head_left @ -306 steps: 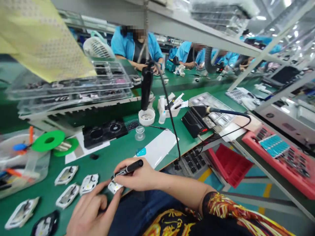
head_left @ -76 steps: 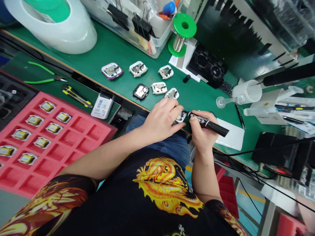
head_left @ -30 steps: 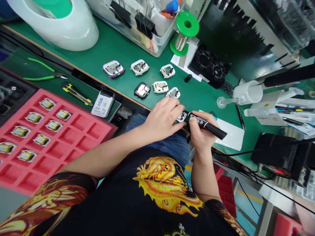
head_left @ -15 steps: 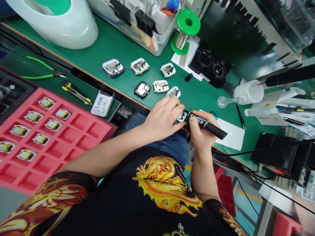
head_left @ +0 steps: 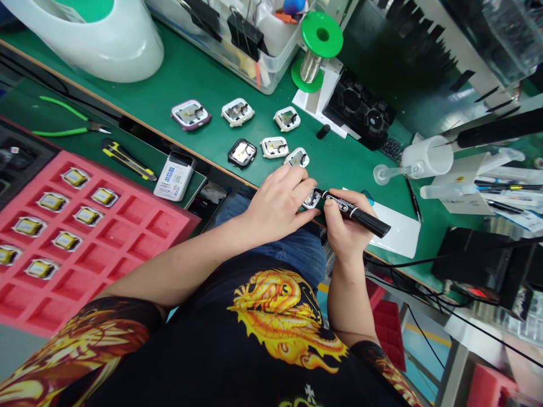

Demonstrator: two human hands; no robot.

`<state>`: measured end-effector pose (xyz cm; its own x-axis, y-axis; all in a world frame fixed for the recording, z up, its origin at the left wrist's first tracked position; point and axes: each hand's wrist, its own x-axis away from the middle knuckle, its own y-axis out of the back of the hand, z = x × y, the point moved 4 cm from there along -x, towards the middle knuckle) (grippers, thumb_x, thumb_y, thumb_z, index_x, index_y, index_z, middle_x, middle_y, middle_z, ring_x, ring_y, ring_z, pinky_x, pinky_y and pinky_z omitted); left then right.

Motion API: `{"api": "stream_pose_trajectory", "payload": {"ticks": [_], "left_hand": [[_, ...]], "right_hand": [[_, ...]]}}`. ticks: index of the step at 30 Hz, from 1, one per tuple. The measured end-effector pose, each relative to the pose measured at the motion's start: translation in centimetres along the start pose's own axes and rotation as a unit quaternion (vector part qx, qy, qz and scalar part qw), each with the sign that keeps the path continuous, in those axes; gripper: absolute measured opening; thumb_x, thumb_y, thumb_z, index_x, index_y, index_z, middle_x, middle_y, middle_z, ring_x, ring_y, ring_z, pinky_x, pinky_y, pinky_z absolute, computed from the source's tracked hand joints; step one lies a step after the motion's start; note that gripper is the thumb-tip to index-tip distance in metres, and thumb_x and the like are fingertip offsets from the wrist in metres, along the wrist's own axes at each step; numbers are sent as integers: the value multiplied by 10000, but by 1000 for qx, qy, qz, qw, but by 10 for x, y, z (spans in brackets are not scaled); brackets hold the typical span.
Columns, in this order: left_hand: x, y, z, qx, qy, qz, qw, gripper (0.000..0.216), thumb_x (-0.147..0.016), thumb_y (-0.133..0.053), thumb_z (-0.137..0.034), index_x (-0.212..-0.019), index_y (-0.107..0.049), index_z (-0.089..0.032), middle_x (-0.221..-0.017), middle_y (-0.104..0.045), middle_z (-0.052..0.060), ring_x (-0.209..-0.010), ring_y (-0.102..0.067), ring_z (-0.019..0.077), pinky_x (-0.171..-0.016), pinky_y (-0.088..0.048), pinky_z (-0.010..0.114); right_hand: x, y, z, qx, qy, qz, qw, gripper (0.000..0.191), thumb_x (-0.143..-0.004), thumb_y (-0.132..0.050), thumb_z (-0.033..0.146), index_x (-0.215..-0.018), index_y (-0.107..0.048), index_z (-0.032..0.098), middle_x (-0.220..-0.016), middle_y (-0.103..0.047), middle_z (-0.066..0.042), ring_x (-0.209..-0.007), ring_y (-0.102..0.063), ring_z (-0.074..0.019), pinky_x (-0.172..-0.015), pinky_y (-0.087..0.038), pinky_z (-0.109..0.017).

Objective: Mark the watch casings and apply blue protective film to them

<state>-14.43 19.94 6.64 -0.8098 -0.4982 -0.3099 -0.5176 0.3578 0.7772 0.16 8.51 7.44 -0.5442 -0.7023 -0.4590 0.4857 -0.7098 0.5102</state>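
While the left hand (head_left: 280, 203) pinches a small case (head_left: 313, 198) at the surface (head_left: 190, 79) edge, the right hand (head_left: 345, 229) grips a marker (head_left: 354, 213), tip on it. A slip could smear ink or drop the case off the edge.

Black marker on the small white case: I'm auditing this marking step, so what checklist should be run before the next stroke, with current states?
1. Right hand grips the black marker firmly: ok.
2. Marker tip meets the small white case: ok.
3. Left hand steadies that case with its fingers: ok.
4. Case lies flat on the green mat, near the front edge: cannot tell, fingers cover much of it.
5. The mark itself is legible: cannot tell, too small.
6. Other cases lie apart from the hands: ok.
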Motion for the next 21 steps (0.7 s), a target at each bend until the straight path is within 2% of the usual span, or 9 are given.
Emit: {"api": "stream_pose_trajectory", "payload": {"ticks": [6,21], "left_hand": [[0,-1,0,-4,-6,-3,1000,388,-1042,-711,-394,-1317,-691,-122,-1244,-674,144,-1162,-597,331,-1042,-535,479],[0,-1,0,-3,-10,-9,1000,383,-1050,-705,-403,-1313,-694,-125,-1229,-674,140,-1168,-598,330,-1049,-530,479]], "right_hand": [[-1,0,2,-20,7,1,1000,107,-978,-804,316,-1072,-831,272,-999,-810,-15,-907,-763,-204,-824,-623,-376],[-1,0,2,-1,1,5,1000,144,-988,-789,375,-1062,-830,257,-1015,-816,-37,-951,-773,-224,-873,-629,-405]]}}
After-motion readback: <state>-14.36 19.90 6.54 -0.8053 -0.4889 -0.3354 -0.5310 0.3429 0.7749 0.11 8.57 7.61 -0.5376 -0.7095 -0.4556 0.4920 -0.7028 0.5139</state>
